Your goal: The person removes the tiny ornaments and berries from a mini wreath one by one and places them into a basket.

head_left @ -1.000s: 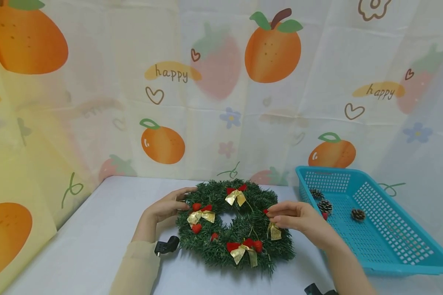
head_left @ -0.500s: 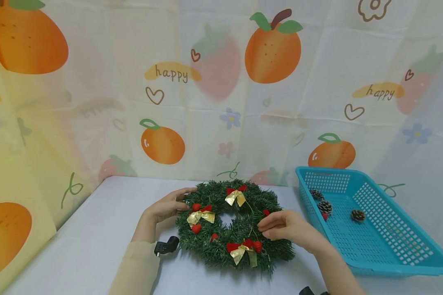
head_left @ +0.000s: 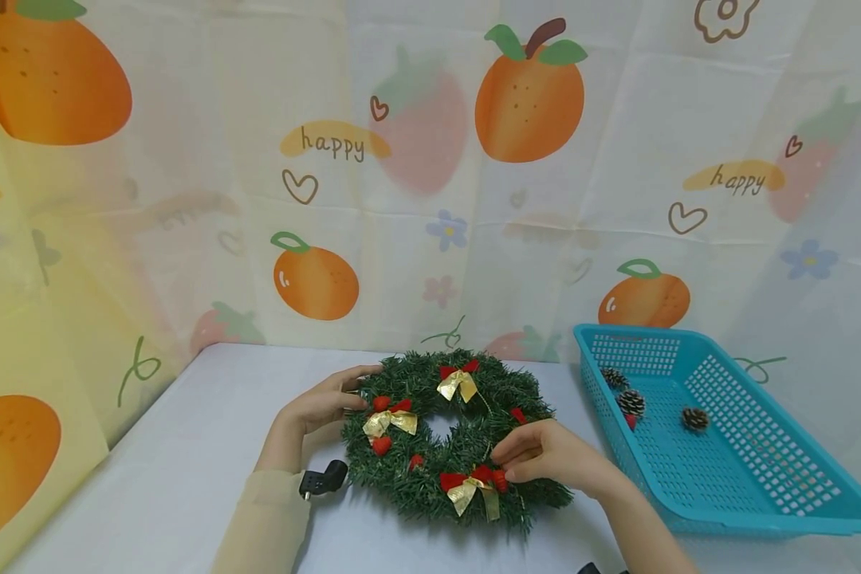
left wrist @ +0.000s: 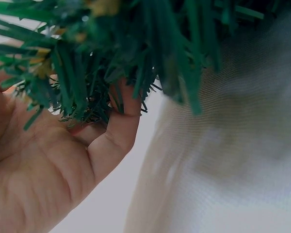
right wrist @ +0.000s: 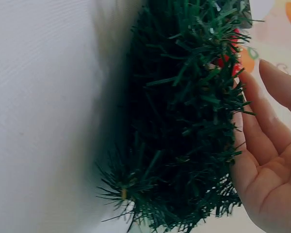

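A green wreath [head_left: 402, 478] lies on the white table, trimmed with gold-and-red bows and small red berry-like ornaments. My left hand [head_left: 323, 405] grips its left edge; the left wrist view shows the fingers [left wrist: 114, 143] curled up into the green sprigs. Over the wreath's right side hovers my right hand [head_left: 548, 456], its fingertips beside the front bow [head_left: 466, 493] and a red ornament [head_left: 500, 480]. In the right wrist view its fingers [right wrist: 257, 131] lie loosely against the sprigs, thumb apart. This hand covers the gold bow on the right side; only its red top [head_left: 519, 415] shows.
A blue mesh basket [head_left: 768, 514] stands on the right, holding several pine cones [head_left: 694, 418] and something red [head_left: 631, 421]. A curtain [head_left: 416, 263] printed with fruit hangs behind the table [head_left: 186, 478]. Black wrist-camera mounts [head_left: 324, 478] sit at my wrists.
My right hand has moved toward me along the wreath, from the right-hand bow to beside the front bow. The left hand and the wreath have stayed in place.
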`<state>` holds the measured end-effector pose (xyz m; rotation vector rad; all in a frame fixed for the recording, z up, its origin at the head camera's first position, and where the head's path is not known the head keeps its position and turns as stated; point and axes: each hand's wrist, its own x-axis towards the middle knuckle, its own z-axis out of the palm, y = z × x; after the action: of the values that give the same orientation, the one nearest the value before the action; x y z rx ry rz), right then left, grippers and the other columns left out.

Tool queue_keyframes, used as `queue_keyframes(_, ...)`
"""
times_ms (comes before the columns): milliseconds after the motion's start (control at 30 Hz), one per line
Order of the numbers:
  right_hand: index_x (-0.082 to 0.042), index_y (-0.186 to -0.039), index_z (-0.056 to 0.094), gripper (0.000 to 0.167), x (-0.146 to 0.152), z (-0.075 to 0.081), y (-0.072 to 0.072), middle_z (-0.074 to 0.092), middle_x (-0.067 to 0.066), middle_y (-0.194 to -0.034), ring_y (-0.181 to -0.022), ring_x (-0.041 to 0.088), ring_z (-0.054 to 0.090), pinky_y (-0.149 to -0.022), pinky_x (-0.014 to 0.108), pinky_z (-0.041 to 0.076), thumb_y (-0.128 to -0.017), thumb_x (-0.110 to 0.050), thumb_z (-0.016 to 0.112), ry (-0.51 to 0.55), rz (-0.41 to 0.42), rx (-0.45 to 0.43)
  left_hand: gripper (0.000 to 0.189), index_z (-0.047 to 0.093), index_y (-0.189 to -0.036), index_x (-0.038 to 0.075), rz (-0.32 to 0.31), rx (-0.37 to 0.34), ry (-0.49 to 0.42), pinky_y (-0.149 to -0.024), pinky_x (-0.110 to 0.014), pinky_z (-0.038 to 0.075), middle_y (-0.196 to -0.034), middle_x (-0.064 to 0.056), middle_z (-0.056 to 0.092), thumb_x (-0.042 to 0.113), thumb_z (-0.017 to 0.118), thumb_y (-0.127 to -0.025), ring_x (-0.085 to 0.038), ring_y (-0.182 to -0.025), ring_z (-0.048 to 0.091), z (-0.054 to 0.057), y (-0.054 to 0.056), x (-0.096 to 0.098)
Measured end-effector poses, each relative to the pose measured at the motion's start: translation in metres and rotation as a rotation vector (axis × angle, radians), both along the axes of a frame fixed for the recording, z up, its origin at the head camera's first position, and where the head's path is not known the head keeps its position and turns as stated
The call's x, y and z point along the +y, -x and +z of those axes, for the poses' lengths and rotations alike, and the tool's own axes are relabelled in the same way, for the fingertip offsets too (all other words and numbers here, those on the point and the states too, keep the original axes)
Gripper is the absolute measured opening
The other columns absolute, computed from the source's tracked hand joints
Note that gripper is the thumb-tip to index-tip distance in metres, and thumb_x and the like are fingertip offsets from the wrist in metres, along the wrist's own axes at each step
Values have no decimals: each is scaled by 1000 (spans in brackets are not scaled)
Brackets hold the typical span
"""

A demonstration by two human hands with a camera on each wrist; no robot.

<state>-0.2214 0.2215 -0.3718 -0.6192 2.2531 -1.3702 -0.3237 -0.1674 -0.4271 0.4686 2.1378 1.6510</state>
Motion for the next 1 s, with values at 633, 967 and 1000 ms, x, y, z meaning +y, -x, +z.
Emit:
queue_keyframes(633,1,-110,71,27,-6,-5,0,73,19,-108,-94,20,70,-79,29,57,-85,-8,73,-50,5,41,71,31,-156,18,-8,6,-4,-86,-32,45,-167,-19,8,5,57,-91,-43,-151,16,2,-1,1)
queue_keyframes(967,2,-111,70,28,-6,-6,0,72,19,-108,-93,20,69,-79,28,57,-85,-6,72,-42,-1,49,71,31,-156,18,-10,6,2,-88,-33,46,-167,-19,9,5,57,-91,-44,-151,15,1,1,0)
queue_keyframes(1000,2,-111,70,28,-6,-6,0,72,19,-108,-93,20,69,-79,28,57,-85,-6,72,-38,-3,49,71,31,-156,18,-11,7,4,-88,-33,46,-167,-19,9,5,57,-91,-44,-152,15,1,1,0)
